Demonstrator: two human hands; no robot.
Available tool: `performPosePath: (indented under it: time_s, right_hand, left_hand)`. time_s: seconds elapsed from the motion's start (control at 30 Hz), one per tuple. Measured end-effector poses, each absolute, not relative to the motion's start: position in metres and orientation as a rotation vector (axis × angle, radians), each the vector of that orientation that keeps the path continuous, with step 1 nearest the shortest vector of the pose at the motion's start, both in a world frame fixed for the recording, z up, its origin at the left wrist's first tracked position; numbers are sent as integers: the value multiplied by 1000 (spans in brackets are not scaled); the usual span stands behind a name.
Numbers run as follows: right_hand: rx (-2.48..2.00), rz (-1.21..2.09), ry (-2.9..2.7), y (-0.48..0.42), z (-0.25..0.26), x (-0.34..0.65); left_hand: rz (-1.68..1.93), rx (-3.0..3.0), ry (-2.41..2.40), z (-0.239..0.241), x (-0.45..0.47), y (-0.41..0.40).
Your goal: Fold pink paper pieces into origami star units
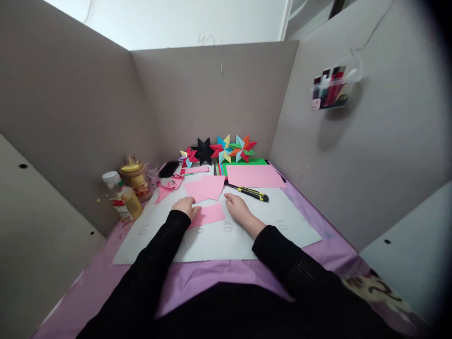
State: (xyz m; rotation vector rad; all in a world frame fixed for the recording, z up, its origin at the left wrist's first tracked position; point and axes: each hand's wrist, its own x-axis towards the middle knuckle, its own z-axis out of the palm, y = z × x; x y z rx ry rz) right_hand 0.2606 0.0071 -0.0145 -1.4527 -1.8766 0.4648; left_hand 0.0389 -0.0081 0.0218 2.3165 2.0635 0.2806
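A small pink paper rectangle [209, 214] lies on the white mat [282, 226] between my hands. My left hand [186, 206] rests on its left end with the fingers curled down onto the paper. My right hand [237, 207] sits at its upper right corner, fingers bent and pressing on the mat beside the paper. Just beyond lie two overlapping pink sheets [205, 187] and a larger pink sheet [254, 176]. A yellow and black utility knife [251, 192] lies past my right hand.
Several folded paper stars [223, 149] stand at the back wall on green paper [259, 162]. Folded pink pieces [168, 186], a black object [168, 169], a jar [134, 180] and a glue bottle [122, 197] sit left. Grey partition walls enclose the desk; a holder [330, 89] hangs right.
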Motion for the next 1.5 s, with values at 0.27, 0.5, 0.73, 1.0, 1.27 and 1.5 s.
performPosePath:
  time_s: [0.27,0.5,0.73,1.0,1.27,1.5]
  right_hand:
    - [-1183,853,-1439,7,-14,253]
    - [-739,1792,-1090,-11,7,251]
    - [-833,1466,-1216,-12,-3,237]
    - [-834,1300,-1302,-12,-5,231]
    - [-746,1591,-1228,-16,-3,232]
    - [-743,1580,-1277,-16,-5,232]
  left_hand:
    - [522,2367,1741,9,31,16]
    - [1183,2636,1515,16,37,-10]
    - [1338,1944,1439,6,46,-10]
    - [1134,1163,1048,-14,60,-9]
    - [1259,1106,1030,-8,62,-15]
    - [1282,1216,1095,-1,69,-23]
